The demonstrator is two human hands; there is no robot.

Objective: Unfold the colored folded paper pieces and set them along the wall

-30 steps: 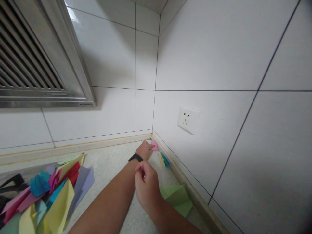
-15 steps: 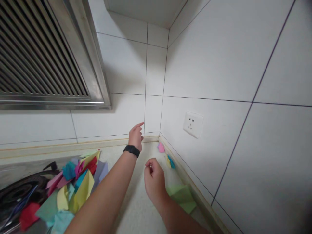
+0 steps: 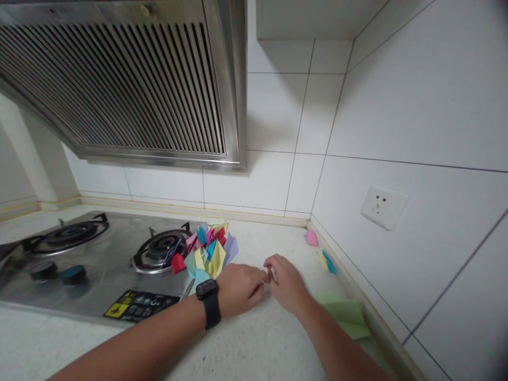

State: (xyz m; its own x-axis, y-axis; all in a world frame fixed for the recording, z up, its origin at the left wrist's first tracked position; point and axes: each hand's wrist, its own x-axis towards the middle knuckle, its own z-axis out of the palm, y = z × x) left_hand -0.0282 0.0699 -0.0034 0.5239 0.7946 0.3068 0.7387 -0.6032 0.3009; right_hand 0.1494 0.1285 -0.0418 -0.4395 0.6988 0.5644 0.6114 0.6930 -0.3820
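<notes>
My left hand (image 3: pixel 240 288), with a black watch (image 3: pixel 208 304) on its wrist, rests on the speckled counter (image 3: pixel 254 344) with its fingers curled. My right hand (image 3: pixel 286 283) meets it fingertip to fingertip, pinching something too small to make out between them. A pile of coloured folded papers (image 3: pixel 208 248) lies just behind the left hand, at the stove's right edge. A pink folded paper (image 3: pixel 311 237) sits in the far corner. A small yellow and blue folded paper (image 3: pixel 326 261) lies along the right wall. A green folded paper (image 3: pixel 347 317) rests beside my right forearm.
A steel gas stove (image 3: pixel 79 270) with two burners fills the left of the counter. A range hood (image 3: pixel 127 84) hangs above it. The right tiled wall carries a white socket (image 3: pixel 383 205).
My left hand has left the pink paper in the corner and drawn back to meet my right hand. The view has swung left, bringing the stove and hood into sight.
</notes>
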